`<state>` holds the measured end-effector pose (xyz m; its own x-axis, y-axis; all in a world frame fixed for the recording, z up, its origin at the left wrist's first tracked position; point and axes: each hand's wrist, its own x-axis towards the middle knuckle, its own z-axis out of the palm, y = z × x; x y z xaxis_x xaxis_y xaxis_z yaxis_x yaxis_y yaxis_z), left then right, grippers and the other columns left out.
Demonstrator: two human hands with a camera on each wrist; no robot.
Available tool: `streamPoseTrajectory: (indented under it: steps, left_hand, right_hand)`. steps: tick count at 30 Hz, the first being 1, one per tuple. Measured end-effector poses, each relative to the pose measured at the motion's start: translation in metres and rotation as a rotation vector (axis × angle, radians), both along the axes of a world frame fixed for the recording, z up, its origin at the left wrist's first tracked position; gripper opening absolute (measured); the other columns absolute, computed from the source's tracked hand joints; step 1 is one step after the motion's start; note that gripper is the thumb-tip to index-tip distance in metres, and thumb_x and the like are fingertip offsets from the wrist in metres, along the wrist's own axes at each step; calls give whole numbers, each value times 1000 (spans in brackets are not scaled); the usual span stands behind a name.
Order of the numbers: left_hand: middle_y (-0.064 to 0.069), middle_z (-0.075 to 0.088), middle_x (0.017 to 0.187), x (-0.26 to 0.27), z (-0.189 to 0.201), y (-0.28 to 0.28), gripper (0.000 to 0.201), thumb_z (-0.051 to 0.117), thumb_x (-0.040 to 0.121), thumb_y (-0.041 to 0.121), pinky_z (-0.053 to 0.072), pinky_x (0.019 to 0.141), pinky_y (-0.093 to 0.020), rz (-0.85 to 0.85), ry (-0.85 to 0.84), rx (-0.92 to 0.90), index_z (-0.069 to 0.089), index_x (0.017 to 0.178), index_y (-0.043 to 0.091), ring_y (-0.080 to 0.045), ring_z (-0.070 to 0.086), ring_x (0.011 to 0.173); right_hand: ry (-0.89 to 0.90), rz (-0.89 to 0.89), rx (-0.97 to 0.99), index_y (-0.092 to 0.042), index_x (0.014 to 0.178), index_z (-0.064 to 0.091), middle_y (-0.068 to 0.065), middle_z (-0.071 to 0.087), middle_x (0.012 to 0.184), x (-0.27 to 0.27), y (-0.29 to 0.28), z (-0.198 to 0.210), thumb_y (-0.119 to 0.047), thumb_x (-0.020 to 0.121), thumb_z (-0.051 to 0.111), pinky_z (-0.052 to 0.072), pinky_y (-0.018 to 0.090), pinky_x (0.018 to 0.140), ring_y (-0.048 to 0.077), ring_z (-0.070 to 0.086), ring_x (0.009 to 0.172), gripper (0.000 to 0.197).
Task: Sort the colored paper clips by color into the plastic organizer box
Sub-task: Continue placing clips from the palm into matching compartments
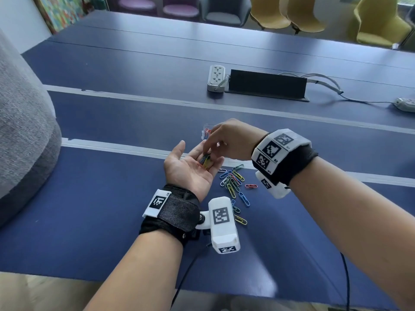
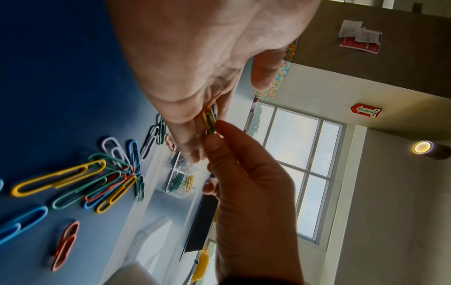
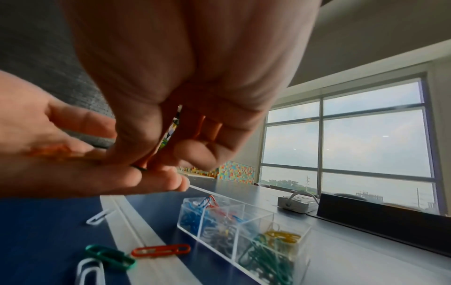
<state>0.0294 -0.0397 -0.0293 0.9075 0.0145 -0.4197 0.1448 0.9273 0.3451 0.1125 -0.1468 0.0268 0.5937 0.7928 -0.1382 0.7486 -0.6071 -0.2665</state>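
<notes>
The left hand [image 1: 189, 169] lay palm up above the surface [image 1: 112, 198], fingers relaxed and spread, cradling a small bunch of clips [image 1: 206, 161] across the base of its fingers. The right hand [image 1: 226, 140] reached over from the right with its fingertips [image 2: 217, 135] drawn together on that bunch, pinching what looked like a yellow or green clip; exactly which one it had could not be told. So the two hands met over the middle of the surface, the right on top of the left.

The organizer box [image 3: 244, 231] stood just beyond the hands, toward the far edge of the surface, mostly hidden behind the right hand in the head view. Its long axis ran roughly across the person's front, left to right. From the right wrist view, blue clips filled the left end, pale and red ones sat in the middle section, green and yellow ones at the right end.

The right hand was the nearer one to the box, nearly above it, so the coming move was probably a short carry forward and down into the matching section.

The loose pile of clips [image 1: 233, 180] lay on the surface just right of the left hand, below the right wrist, nearer the person than the box.
</notes>
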Motion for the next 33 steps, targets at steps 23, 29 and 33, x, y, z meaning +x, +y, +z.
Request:
streamPoseTrajectory:
  steps: [23, 29, 33]
  left_hand:
    - [-21, 64, 109, -4, 4, -6, 45, 33, 95, 24, 44, 98, -45, -36, -30, 52, 53, 124, -5, -34, 59, 109]
    - [-19, 63, 105, -5, 2, -7, 48, 29, 97, 28, 41, 102, -46, -59, -31, 65, 58, 114, -5, -31, 57, 100]
    - [-18, 68, 98, -5, 3, -6, 44, 31, 96, 26, 40, 102, -45, -58, -37, 56, 58, 114, -4, -31, 59, 100]
  right_hand:
    - [14, -107, 220, -19, 98, 73, -4, 63, 79, -2, -17, 7, -14, 83, 65, 43, 18, 69, 13, 55, 71, 18]
    - [-50, 62, 185, -18, 91, 76, -9, 51, 73, -6, -11, 1, -12, 80, 69, 37, 19, 64, 8, 45, 62, 14]
    - [0, -43, 259, -11, 88, 75, -18, 54, 68, -3, -12, 1, -9, 78, 69, 33, 2, 62, -5, 48, 61, 11]
